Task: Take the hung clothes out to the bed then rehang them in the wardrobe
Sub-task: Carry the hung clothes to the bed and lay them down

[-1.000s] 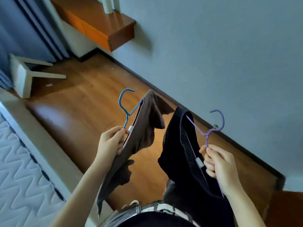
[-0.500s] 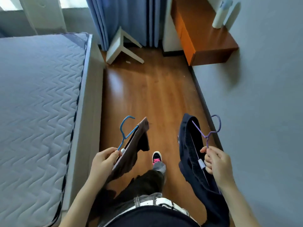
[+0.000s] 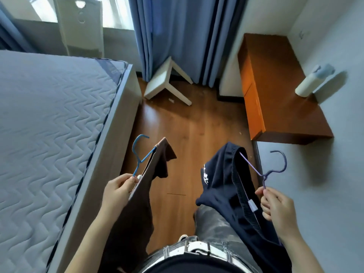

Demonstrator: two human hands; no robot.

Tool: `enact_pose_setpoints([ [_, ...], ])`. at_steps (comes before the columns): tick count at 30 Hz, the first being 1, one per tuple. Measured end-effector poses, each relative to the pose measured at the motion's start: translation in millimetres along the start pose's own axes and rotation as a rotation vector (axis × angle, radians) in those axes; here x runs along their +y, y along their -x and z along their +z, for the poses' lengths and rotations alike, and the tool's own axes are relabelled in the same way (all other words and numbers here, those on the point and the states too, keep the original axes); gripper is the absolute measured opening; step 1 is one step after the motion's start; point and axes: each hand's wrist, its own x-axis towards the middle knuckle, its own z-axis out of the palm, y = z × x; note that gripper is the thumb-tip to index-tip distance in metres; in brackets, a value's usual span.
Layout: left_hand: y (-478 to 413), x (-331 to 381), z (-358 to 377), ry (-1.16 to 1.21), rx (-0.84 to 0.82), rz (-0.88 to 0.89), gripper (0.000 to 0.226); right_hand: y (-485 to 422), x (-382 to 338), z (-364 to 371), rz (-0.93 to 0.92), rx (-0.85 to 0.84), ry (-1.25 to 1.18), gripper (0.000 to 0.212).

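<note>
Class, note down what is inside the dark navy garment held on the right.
A thin purple wire hanger sits inside the dark navy garment; its hook, one arm and a white clip show. The right hand pinches its neck. Cloth covers the rest.

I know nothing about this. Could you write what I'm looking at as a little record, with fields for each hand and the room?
left hand: pinches blue wire hanger carrying brown garment
right hand: pinches purple wire hanger carrying dark navy garment
bed: grey quilted mattress on the person's left, no clothes on it
floor: brown wooden floor, white stool on its side by blue curtains
right side: orange-brown wooden desk with white bottle
</note>
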Motion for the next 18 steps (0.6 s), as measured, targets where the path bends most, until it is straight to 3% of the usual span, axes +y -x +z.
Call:
enact_pose_setpoints([
  [9,-194.8,91.1,41.3,-0.038,0.217,-0.023,0.028,-261.7,-126.3,113.9,-0.048,-0.188,0.021,0.024],
  [18,-330.4,156.3,14.9,-0.042,0.480,-0.142,0.024,-448.2,-269.9,252.0,-0.067,-0.330,0.010,0.022],
])
